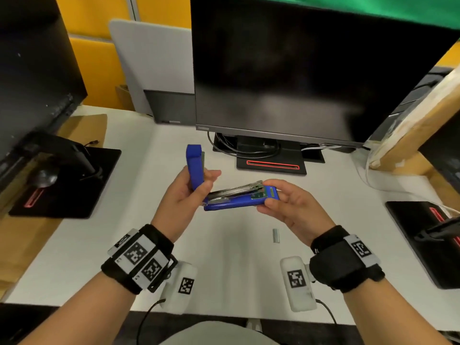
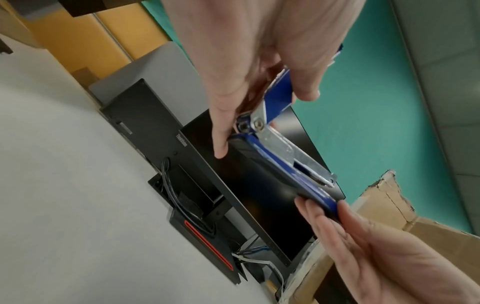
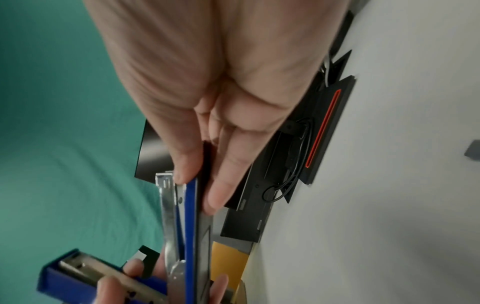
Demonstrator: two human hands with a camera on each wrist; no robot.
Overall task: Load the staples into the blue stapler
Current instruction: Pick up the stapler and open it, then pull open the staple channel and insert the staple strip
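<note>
Stapler: blue stapler (image 1: 231, 199) is held above the white desk (image 1: 224, 257), between both hands, in front of the monitor (image 1: 311, 70), swung open at its hinge.
Left hand: left hand (image 1: 185, 192) curls fingers and thumb round the raised blue lid (image 1: 194, 168) near the hinge, likely to keep it clear of the channel.
Right hand: right hand (image 1: 291, 205) pinches the front end of the base between thumb above and fingers below, probably steadying the metal magazine (image 1: 239, 189) so that it faces up for loading.
Axis: the base's long axis runs left to right, near level, hinge to the left and nose to the right; the lid stands close to upright, tip pointing away and up.
Staples: a small grey strip of staples (image 1: 276, 235) lies on the desk, apart from both hands, below the right palm.
Stage: judged open and ready, staples not yet picked up.
</note>
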